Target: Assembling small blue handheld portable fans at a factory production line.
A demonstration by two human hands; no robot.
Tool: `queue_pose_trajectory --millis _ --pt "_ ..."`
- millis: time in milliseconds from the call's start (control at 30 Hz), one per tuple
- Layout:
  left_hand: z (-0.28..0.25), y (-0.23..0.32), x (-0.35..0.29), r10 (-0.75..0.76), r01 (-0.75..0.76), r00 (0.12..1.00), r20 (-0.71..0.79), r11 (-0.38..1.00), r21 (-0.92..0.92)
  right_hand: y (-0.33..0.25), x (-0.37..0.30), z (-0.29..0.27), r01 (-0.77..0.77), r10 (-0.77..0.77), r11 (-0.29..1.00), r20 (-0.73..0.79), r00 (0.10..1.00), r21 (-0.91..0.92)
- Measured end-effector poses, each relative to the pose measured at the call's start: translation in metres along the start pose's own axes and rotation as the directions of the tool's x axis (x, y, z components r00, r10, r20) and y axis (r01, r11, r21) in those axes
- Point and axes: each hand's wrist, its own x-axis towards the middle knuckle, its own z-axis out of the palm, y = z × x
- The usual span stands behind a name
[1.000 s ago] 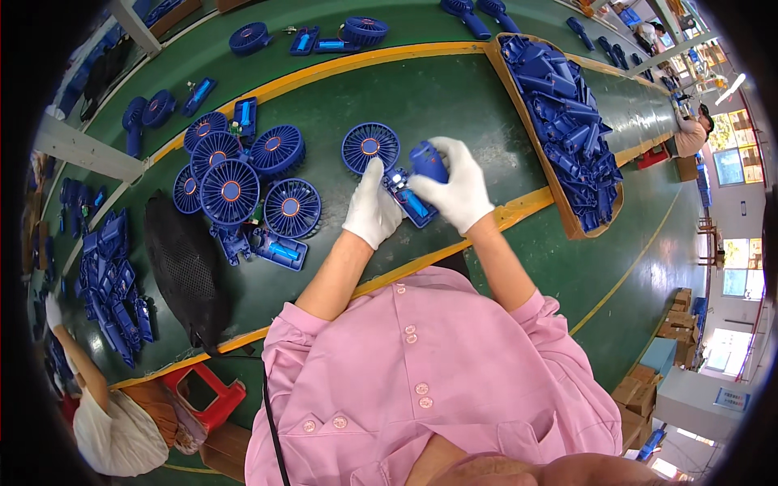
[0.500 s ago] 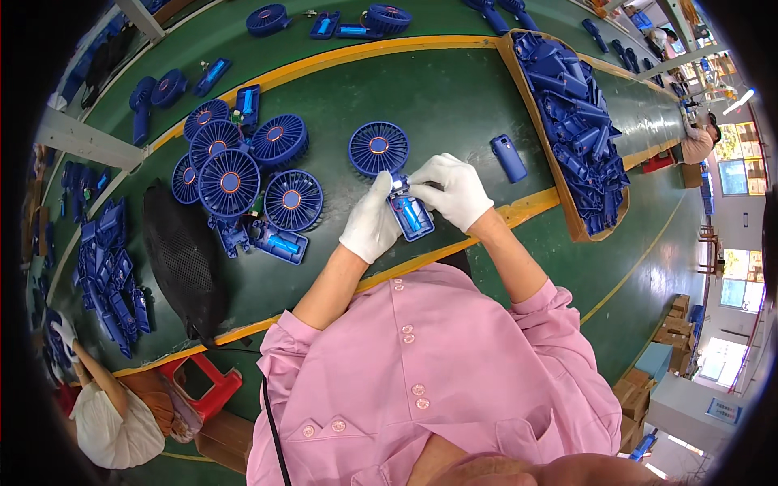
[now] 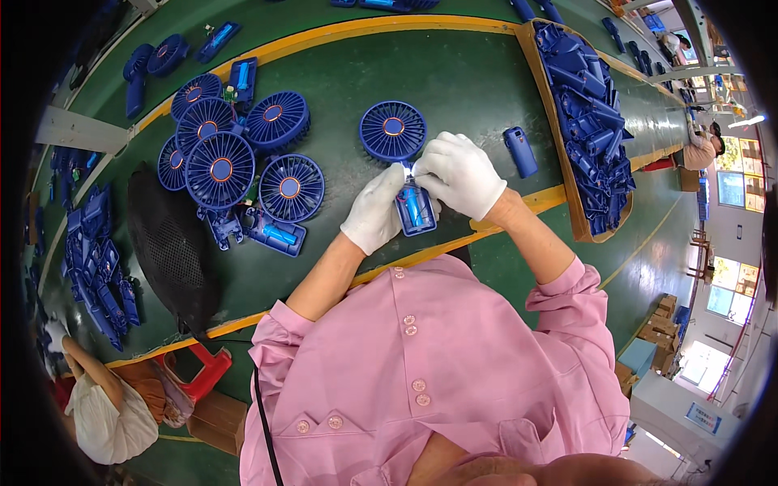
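Observation:
Both my hands wear white gloves and work on one handheld fan [image 3: 392, 128], whose round blue head points away from me. Its handle half lies open towards me, with a light-blue battery cell [image 3: 416, 208] inside. My left hand [image 3: 374, 212] is closed round the handle's left side, the thumb near the neck. With fingers pinched at the neck, my right hand [image 3: 462, 172] touches the top of the handle; any small part between those fingertips is hidden. A loose blue handle cover [image 3: 520, 151] lies to the right of my right hand.
Several fan heads with opened handles [image 3: 220, 168] are heaped on the left, beside a black mesh bag [image 3: 168, 251]. Blue casing parts [image 3: 101, 267] pile up further left. A cardboard tray [image 3: 577, 194] of blue casings stands right. A co-worker [image 3: 109, 405] sits at lower left.
My right hand has turned further over the fan's neck, its fingers still pinched there. The handle stands more upright in my left hand. The whole view has shifted slightly.

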Motion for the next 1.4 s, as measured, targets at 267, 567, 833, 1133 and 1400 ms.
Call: queue_pose_trajectory --millis 267,567,833,1133,1400 --pt "-0.003 -0.002 0.001 0.004 0.001 0.998 -0.066 0.996 0.084 -0.001 0.003 0.004 0.015 -0.015 0.999 -0.004 1.000 -0.052" --pt "-0.002 -0.007 -0.002 0.012 0.010 0.993 -0.119 0.983 0.183 -0.005 -0.004 0.011 0.039 -0.035 0.990 0.039 0.999 -0.133" --pt "0.004 -0.009 -0.004 0.062 -0.031 0.989 -0.134 0.975 0.219 -0.002 -0.016 0.031 -0.022 0.017 0.999 -0.102 0.995 -0.042" --pt "0.011 -0.004 -0.001 0.045 -0.042 0.977 -0.209 0.999 0.017 0.028 -0.038 0.003 -0.200 0.270 0.946 -0.278 0.922 0.254" --pt "0.013 -0.012 0.003 0.093 -0.071 0.963 -0.252 0.993 0.094 0.082 -0.090 -0.021 -0.797 0.802 0.464 -0.199 0.564 -0.386"
